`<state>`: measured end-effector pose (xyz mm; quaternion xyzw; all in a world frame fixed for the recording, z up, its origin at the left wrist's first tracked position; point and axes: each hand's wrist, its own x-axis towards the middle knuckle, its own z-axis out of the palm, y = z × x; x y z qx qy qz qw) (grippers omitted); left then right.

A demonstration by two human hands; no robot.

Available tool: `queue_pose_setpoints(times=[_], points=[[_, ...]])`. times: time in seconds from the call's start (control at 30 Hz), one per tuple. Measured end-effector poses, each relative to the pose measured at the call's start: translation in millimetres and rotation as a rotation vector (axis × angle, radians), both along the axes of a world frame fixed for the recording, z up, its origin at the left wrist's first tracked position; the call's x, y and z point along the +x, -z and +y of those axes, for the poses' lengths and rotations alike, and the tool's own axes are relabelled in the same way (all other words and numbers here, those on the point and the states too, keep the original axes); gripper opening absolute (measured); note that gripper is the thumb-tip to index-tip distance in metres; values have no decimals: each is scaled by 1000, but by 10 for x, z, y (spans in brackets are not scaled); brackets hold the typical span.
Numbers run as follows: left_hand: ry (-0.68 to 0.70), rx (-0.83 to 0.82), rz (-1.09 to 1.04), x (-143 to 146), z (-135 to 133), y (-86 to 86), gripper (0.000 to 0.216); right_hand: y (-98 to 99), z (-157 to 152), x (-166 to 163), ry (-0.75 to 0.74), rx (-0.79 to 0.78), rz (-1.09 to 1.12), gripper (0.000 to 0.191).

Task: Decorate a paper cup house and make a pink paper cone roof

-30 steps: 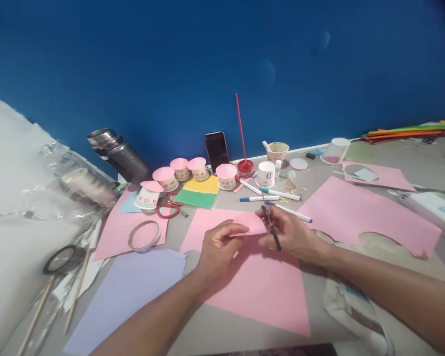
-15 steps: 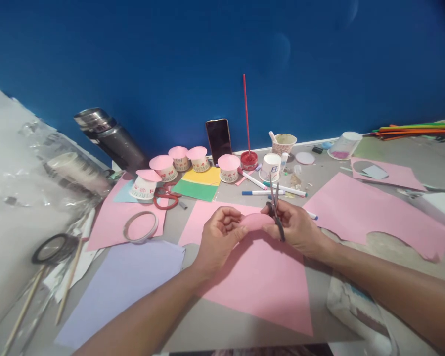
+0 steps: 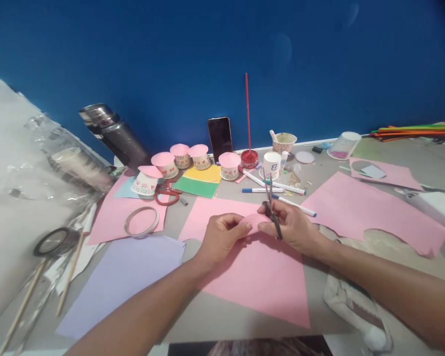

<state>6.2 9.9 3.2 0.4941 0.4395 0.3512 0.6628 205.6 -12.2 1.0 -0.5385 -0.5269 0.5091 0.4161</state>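
Over a large pink paper sheet point(image 3: 259, 282), my left hand point(image 3: 220, 242) pinches a small rounded piece of pink paper point(image 3: 255, 221) between thumb and fingers. My right hand point(image 3: 292, 227) is closed on dark-handled scissors point(image 3: 269, 198), their blades pointing up and away. Its thumb also touches the right side of the pink piece. Just beyond the scissors stands a white paper cup point(image 3: 271, 165) with a blue window drawn on it. Several small decorated cups with pink paper tops, one of them the cup point(image 3: 229, 170), stand farther left.
Markers point(image 3: 262, 190) lie beyond my hands. A phone point(image 3: 220, 138) leans on the blue wall beside a red stick in a round base point(image 3: 249, 158). To the left are a tape roll point(image 3: 142, 222), red-handled scissors point(image 3: 166, 198), lilac paper point(image 3: 126, 287) and a thermos point(image 3: 114, 136). Cut pink paper point(image 3: 356, 207) lies right.
My left thumb has shifted right across the pink piece, and the piece now sits lower between my fingers, its curved surface less visible. The scissors stay in my right hand.
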Motion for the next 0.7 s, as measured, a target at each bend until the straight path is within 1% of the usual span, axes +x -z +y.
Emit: queue_pose_setpoints(times=[0.07,0.17,0.4,0.53,0.7], points=[[-8,0,17,9,-2,11,31,-2,8,-6,19,-35,28,38],[-14,1,29,28,-7,21,34,-3,15,-12,39,-47,23,39],[-15,1,19,56,-12,-3,38,-31,5,-25,4,-53,74,39],[-12,1,30,43,-6,7,39,-31,6,-20,3,-42,43,37],[13,43,62,2,11,73,36,-27,5,-12,11,-34,-11,36]])
